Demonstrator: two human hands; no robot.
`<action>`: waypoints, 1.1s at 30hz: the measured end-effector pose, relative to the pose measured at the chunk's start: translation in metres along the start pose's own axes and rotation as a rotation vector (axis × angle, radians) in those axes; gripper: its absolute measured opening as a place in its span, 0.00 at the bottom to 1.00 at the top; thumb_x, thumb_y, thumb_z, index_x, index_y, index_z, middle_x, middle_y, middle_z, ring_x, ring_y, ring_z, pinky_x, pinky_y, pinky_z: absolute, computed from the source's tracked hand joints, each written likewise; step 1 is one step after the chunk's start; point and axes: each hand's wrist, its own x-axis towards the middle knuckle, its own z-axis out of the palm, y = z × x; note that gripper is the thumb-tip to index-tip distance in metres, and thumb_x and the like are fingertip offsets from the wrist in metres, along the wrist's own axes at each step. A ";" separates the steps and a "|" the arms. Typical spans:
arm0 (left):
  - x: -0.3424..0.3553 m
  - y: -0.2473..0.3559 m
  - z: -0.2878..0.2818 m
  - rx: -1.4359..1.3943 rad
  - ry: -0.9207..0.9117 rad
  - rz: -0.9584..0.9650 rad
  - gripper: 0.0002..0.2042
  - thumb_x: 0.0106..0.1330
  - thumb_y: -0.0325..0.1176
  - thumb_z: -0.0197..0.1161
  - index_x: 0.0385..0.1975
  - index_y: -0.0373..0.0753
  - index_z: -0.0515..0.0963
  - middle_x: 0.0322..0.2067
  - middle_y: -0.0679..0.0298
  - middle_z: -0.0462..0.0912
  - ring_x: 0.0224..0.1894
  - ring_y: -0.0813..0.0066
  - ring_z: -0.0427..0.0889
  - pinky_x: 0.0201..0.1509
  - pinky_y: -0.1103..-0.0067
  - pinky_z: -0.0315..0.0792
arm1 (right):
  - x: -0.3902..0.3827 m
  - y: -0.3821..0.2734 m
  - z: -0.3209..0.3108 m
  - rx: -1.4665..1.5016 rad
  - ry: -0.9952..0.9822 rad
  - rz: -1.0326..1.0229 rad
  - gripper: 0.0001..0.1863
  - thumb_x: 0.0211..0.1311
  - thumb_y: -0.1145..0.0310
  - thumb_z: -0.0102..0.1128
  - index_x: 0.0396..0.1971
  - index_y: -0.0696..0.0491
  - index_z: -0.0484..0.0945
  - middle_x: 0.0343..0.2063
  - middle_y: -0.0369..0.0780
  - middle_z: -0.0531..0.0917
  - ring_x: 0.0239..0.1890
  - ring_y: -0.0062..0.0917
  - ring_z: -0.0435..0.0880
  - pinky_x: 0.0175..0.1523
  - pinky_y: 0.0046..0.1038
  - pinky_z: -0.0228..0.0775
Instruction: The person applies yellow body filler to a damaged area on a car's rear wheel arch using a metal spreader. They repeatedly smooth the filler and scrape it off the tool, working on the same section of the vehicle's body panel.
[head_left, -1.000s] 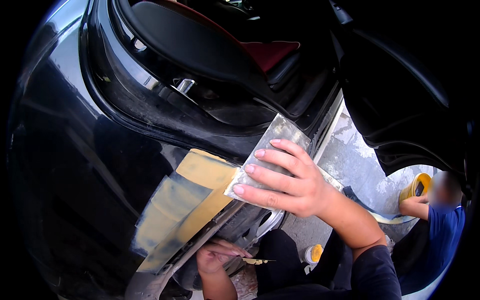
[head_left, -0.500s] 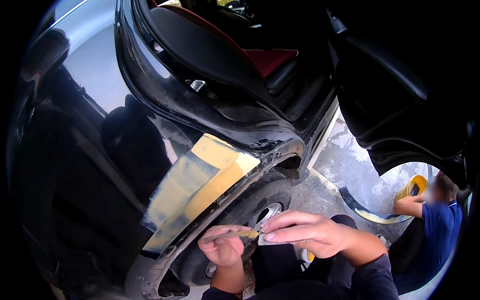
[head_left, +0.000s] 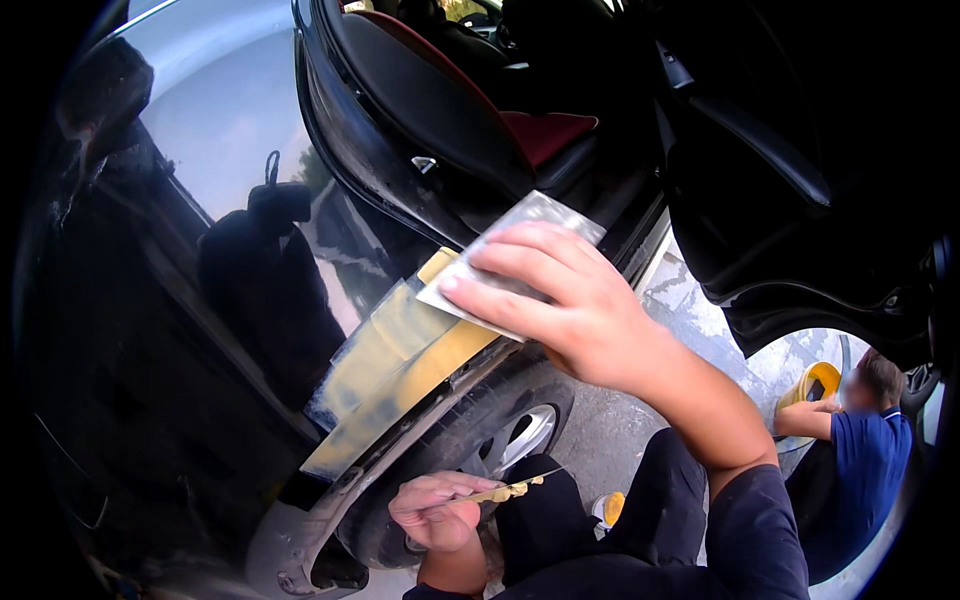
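Over the wheel arch of a black car panel [head_left: 260, 330] lies a yellowish body filler patch [head_left: 432, 368] with grey smears. My right hand [head_left: 575, 300] is closed on a flat grey filler spreader [head_left: 545, 212], its fingers laid along the plate. The spreader covers the upper right end of the patch and appears to rest on it. Lower down, in front of the tyre, my left hand [head_left: 435, 512] pinches a second thin plate [head_left: 552, 471], seen nearly edge-on. Lumps of yellow filler [head_left: 512, 492] sit along this plate, clear of the car body.
The rear wheel [head_left: 535, 430] stands just below the arch. An open car door [head_left: 770, 200] hangs at the right, beside the seat [head_left: 545, 135]. On the floor are a small tin [head_left: 608, 508] by my knees and a yellow bucket [head_left: 808, 385] next to a crouching person [head_left: 868, 450].
My right hand has moved up from beside the left hand's plate, bringing the spreader onto the patch's upper end. My left hand stays low, and its plate now shows more filler.
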 end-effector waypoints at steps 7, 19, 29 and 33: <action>-0.014 0.004 -0.004 0.007 0.030 -0.042 0.12 0.71 0.36 0.59 0.42 0.32 0.69 0.34 0.55 0.74 0.26 0.57 0.81 0.23 0.62 0.84 | 0.007 0.008 0.023 0.014 0.039 -0.118 0.21 0.56 0.70 0.55 0.52 0.47 0.80 0.46 0.39 0.79 0.53 0.34 0.76 0.60 0.37 0.69; -0.007 -0.003 0.007 -0.009 0.139 -0.083 0.11 0.72 0.34 0.57 0.46 0.35 0.73 0.39 0.55 0.78 0.34 0.61 0.83 0.36 0.63 0.82 | -0.074 -0.017 0.005 0.075 -0.056 0.060 0.23 0.55 0.72 0.58 0.53 0.49 0.81 0.49 0.41 0.80 0.54 0.37 0.77 0.62 0.41 0.68; 0.008 -0.007 0.022 0.098 0.364 -0.010 0.11 0.72 0.38 0.58 0.45 0.38 0.71 0.30 0.58 0.79 0.30 0.68 0.81 0.31 0.70 0.82 | -0.128 -0.068 -0.021 0.843 -0.336 0.327 0.25 0.62 0.85 0.53 0.61 0.58 0.73 0.54 0.44 0.76 0.57 0.40 0.76 0.60 0.36 0.70; 0.008 0.005 0.019 -0.240 0.262 -0.237 0.10 0.73 0.37 0.56 0.46 0.37 0.72 0.38 0.61 0.79 0.26 0.67 0.81 0.26 0.71 0.80 | -0.154 -0.050 -0.020 1.268 -0.294 0.853 0.17 0.69 0.78 0.52 0.57 0.59 0.72 0.47 0.39 0.80 0.50 0.25 0.80 0.52 0.26 0.72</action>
